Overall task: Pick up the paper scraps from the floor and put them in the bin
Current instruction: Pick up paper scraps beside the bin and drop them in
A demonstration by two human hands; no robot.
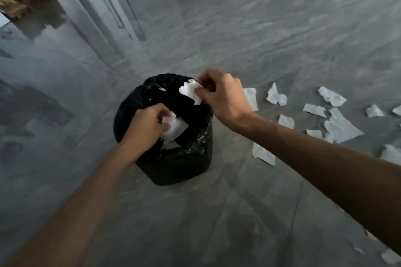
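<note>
A round bin lined with a black plastic bag [173, 165] stands on the grey tiled floor in the middle of the head view. My left hand [145, 129] hovers over the bin's near left rim, closed on a crumpled white paper scrap [173, 124]. My right hand [223, 95] is over the far right rim and pinches another white paper scrap [191, 91] above the opening. Several torn white paper scraps [338, 125] lie on the floor to the right of the bin.
Metal furniture legs [102, 13] rise at the upper left, with a blurred brown and red object [19, 0] beyond them. More scraps [390, 257] lie at the lower right edge. The floor [195, 223] is glossy grey tile.
</note>
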